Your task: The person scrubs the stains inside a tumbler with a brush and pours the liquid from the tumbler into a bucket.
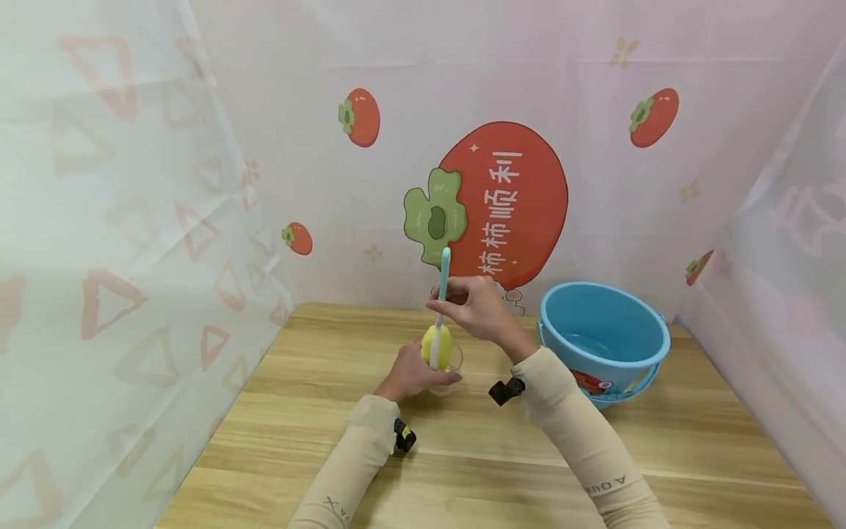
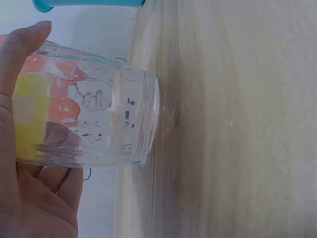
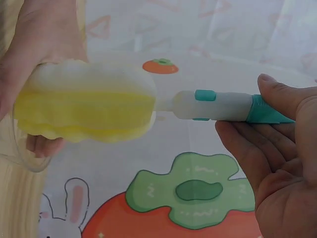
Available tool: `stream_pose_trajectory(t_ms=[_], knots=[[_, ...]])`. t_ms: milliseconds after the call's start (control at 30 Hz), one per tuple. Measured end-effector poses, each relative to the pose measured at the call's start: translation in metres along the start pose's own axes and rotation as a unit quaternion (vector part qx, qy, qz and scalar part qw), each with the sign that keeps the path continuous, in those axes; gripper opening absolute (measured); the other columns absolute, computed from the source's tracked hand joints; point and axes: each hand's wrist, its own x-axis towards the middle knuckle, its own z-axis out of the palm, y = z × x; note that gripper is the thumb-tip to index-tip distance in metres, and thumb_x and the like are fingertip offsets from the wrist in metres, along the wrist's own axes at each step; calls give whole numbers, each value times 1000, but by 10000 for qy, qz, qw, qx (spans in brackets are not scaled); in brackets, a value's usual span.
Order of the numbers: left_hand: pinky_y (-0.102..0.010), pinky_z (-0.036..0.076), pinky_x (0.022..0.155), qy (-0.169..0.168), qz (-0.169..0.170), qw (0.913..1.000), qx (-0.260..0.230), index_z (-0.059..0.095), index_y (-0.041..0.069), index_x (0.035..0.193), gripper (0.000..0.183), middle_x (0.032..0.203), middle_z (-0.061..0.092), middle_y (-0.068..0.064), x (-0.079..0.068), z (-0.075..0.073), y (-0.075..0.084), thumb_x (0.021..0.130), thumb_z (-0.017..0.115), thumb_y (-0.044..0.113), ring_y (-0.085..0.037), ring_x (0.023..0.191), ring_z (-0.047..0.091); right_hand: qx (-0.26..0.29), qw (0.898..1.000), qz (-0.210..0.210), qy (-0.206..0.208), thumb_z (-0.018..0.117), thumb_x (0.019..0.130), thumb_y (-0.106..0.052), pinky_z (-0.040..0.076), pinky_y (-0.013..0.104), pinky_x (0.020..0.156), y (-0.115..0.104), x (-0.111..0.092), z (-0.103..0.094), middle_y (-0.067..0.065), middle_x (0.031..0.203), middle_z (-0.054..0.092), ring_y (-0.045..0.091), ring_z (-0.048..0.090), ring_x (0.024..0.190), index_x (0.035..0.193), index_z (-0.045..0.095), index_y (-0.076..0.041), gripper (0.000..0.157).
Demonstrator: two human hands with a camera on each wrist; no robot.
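My left hand [image 1: 413, 372] grips a clear patterned glass cup [image 2: 101, 106] around its side, thumb near the rim. In the left wrist view the cup's base is right at the wooden table. Above it, my right hand [image 1: 481, 308] pinches the teal and white handle [image 3: 218, 105] of a sponge cup brush between thumb and fingers. Upright over the cup, the brush has its yellow and white sponge head [image 3: 94, 106] partly inside the mouth, as the left wrist view shows yellow through the glass. Much of the sponge still stands above the rim.
A light blue bucket [image 1: 604, 323] with a handle stands on the wooden table [image 1: 317, 441], to the right of the hands and beside the right forearm. Printed cloth with red persimmons [image 1: 522, 206] hangs behind the table and along both sides.
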Motion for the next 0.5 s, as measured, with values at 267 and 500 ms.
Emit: stream_pose_trajectory(t_ms=[267,500], knots=[[-29,53,66,-107,-72,9999,25,63,21,120,61,90,68,1,1,-2,2,76,93,50,-13,78,61,-197,9996,64,-203,79,97,-18,64,28,75,14,-5,15,5,91,80,13,78,81,96,78,-12,6],[-30,54,68,-114,-73,9999,22,62,23,134,71,96,71,2,0,-1,0,77,93,51,-12,81,64,-332,9988,25,-356,79,97,-18,62,25,71,23,-10,25,0,87,80,15,78,78,94,79,-12,6]])
